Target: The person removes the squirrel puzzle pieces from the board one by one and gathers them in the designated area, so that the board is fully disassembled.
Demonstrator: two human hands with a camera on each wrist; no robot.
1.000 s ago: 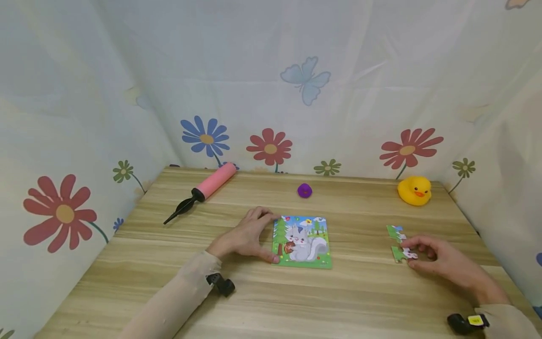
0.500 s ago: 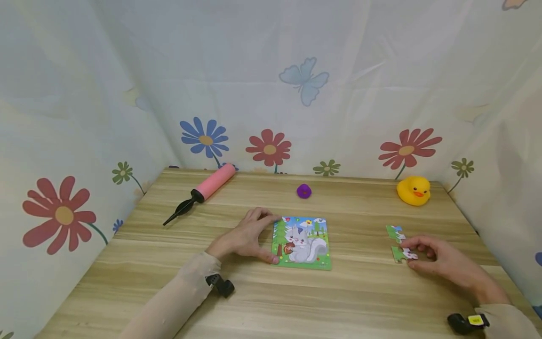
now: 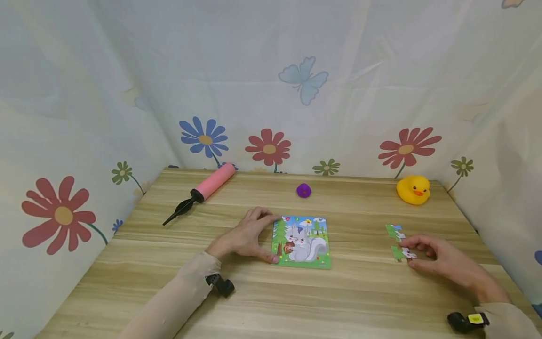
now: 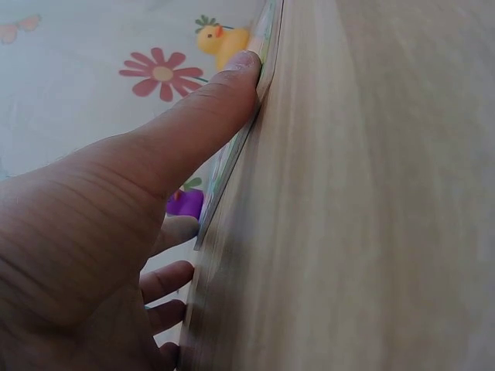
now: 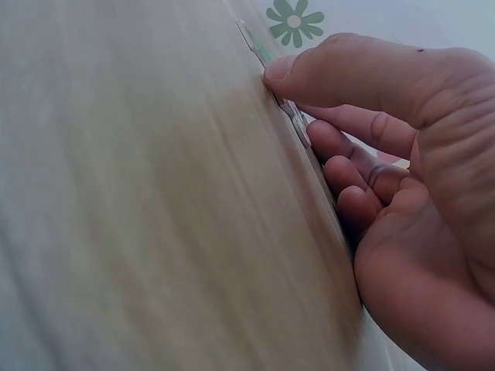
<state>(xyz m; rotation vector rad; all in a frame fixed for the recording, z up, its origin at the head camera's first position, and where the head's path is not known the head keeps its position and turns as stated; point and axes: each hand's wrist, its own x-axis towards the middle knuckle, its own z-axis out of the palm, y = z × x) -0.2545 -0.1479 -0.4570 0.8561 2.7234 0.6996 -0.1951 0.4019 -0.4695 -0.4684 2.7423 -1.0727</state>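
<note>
Change: nothing has shifted that we can see; both hands and the pieces lie as they did a moment ago.
Loose piece: we see the near puzzle piece (image 3: 402, 254) flat on the wooden table (image 3: 338, 301), at the right, well apart from the squirrel puzzle board (image 3: 302, 242).
Right hand: our right hand (image 3: 440, 261) pinches that piece, thumb (image 5: 340, 73) on its near edge and curled fingers on the far side.
Key relation: the piece lies at the fingertips' left end, its long axis running left to right; the right hand is far nearer it than the left.
Second piece: another puzzle piece (image 3: 394, 232) sits just beyond it, untouched.
Left hand: our left hand (image 3: 247, 238) holds the board by its left edge, thumb (image 4: 209, 108) and fingers bracketing it.
Far side: a pink balloon pump (image 3: 201, 190), a small purple toy (image 3: 303, 190) and a yellow rubber duck (image 3: 413, 189).
</note>
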